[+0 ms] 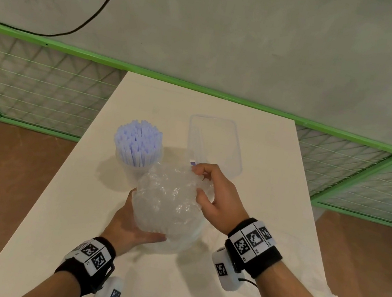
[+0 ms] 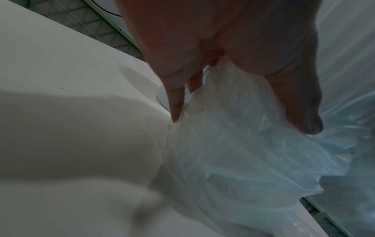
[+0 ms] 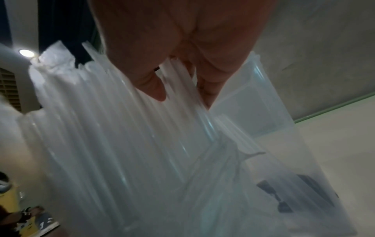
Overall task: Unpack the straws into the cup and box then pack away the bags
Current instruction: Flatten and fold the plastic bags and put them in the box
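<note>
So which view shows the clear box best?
The head view: the clear box appears whole on the table, lying beyond the right hand, and looks empty. The right wrist view shows only part of its wall and rim behind the fingers. The left wrist view does not show it.

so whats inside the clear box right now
The box looks almost empty: through its clear walls only the table shows. A small purple bit sits at its near corner, by the right hand; the crumpled bag covers that corner.
</note>
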Demonstrator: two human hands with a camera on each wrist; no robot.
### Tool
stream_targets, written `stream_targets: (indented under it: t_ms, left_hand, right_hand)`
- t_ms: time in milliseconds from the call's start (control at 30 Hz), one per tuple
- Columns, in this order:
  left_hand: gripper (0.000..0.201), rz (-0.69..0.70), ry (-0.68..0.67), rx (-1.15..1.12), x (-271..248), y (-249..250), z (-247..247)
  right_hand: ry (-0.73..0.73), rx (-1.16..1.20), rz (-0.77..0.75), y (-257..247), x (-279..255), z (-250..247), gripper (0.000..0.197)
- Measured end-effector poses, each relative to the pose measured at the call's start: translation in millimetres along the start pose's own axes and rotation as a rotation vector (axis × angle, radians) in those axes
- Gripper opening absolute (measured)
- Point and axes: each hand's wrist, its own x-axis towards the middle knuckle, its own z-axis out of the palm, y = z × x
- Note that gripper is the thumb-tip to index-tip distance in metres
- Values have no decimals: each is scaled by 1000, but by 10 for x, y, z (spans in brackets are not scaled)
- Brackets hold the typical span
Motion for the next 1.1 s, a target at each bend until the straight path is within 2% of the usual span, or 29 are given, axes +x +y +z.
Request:
stream_targets:
  t_ms: [233, 433, 633, 867, 967, 1100]
  left_hand:
    - [132, 15, -13, 33, -1, 8, 1]
    - [132, 6, -16, 34, 0, -2, -6]
    - [122, -22, 9, 64, 36, -30, -24]
    - [117, -20, 18, 94, 25, -25, 13]
    - [122, -24, 39, 104, 23, -19, 8]
    - [123, 1, 43, 84, -7, 24, 21]
  right_hand:
    - [-9, -113, -118, 56, 23, 11, 27]
    - [66, -181, -66, 72, 12, 56, 23]
    - [168, -299, -264, 78, 112, 129, 25]
    - [184, -241, -236, -54, 164, 86, 11]
    - [253, -225, -233, -123, 243, 78, 10]
    - [464, -238, -244, -281, 368, -77, 17]
